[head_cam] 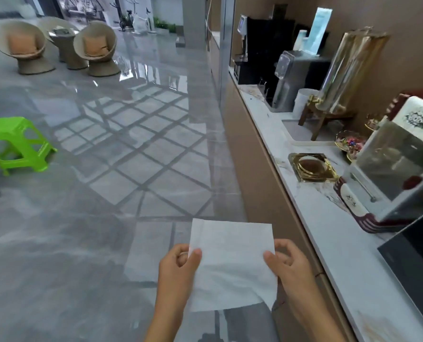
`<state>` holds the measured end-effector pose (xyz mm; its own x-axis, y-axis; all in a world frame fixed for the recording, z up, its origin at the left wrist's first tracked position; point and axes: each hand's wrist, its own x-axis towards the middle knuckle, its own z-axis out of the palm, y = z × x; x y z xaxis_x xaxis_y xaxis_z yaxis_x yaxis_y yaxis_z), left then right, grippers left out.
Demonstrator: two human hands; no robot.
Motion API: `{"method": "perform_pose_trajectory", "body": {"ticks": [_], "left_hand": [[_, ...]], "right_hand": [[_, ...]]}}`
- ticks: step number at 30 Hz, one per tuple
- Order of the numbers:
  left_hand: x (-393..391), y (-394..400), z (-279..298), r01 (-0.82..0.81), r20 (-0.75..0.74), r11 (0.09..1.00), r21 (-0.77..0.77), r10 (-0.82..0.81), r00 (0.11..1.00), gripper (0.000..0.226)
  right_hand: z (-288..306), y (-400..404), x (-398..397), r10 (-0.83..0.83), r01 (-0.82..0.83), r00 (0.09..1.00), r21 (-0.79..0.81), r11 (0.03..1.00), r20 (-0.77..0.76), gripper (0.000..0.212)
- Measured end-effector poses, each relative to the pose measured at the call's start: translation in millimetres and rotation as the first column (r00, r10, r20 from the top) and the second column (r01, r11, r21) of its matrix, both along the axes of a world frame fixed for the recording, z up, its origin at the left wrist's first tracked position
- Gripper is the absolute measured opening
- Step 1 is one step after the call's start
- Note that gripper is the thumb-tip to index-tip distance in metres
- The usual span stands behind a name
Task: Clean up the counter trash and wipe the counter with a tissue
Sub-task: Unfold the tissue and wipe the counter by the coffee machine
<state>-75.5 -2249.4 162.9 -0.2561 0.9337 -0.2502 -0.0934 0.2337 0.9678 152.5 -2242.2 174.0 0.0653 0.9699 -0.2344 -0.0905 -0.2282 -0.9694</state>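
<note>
Two hands, one white tissue (231, 262) spread flat between them.

From the head view, my left hand (178, 272) pinches the tissue's left edge, thumb on top, and my right hand (288, 265) pinches the right edge likewise. I hold it over the grey tiled floor (106, 169), beside the marble counter (341, 243), where a gold ashtray (313, 166) sits near a red popcorn machine (398, 169).

Bright daylight, window glare on glossy floor (121, 124), soft overall blur, wide-angle warp at edges
</note>
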Motion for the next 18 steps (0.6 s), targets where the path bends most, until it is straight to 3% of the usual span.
{"method": "perform_pose_trajectory", "body": {"ticks": [2, 6, 12, 18], "left_hand": [[-11, 20, 0, -0.043, -0.017, 0.999, 0.013, 0.044, 0.999, 0.014], [-28, 62, 0, -0.005, -0.065, 0.995, 0.095, 0.011, 0.998, 0.028], [-63, 134, -13, 0.094, -0.200, 0.980, 0.173, -0.059, 0.978, 0.009], [-107, 182, -5, 0.142, -0.155, 0.976, 0.165, -0.116, 0.981, 0.013]], "right_hand": [[-3, 24, -10, 0.021, -0.022, 0.999, 0.018, 1.000, 0.040, 0.019], [-6, 69, -32, -0.087, 0.057, 0.981, 0.174, 0.983, 0.175, 0.025], [-14, 136, -62, -0.117, 0.069, 0.979, 0.264, 0.962, 0.168, 0.016], [-9, 182, -102, -0.132, 0.102, 0.987, 0.270, 0.957, 0.095, 0.012]]}}
